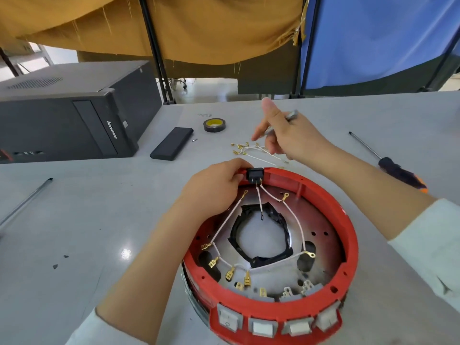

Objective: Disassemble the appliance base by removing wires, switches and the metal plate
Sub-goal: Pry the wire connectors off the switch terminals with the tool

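Red appliance base (348,245) sits on grey table (74,220), near edge, 4 white switches (261,328) along front. Left hand (214,185) grips far rim beside black socket (255,174). Right hand (288,133) raised above loose wires (251,149), clasping thin metal tool (291,115).
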